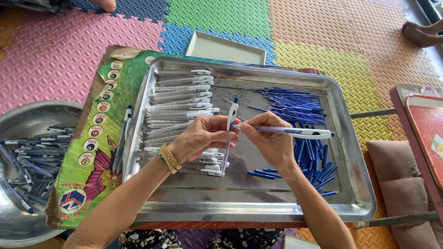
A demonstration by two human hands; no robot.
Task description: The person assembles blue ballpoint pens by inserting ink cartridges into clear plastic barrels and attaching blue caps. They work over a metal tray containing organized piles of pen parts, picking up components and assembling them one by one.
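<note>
My left hand (203, 136) holds a white and clear pen (230, 115) upright over a steel tray (249, 203). My right hand (270, 138) grips a second pen (300, 132) lying sideways, its tip touching the upright pen near my left fingers. A gold bracelet (169, 158) sits on my left wrist. Rows of clear pen barrels with white clips (180, 99) lie at the tray's left. Thin blue refills (290, 103) are heaped at the tray's upper right, and short blue parts (316, 159) lie beyond my right hand.
A round metal basin (23, 221) at the left holds several finished pens. The tray rests on a green printed board (99, 138) over coloured foam mats. A flat grey lid (226, 46) lies behind the tray. A red low table (427, 129) and another person's foot (422, 34) are at right.
</note>
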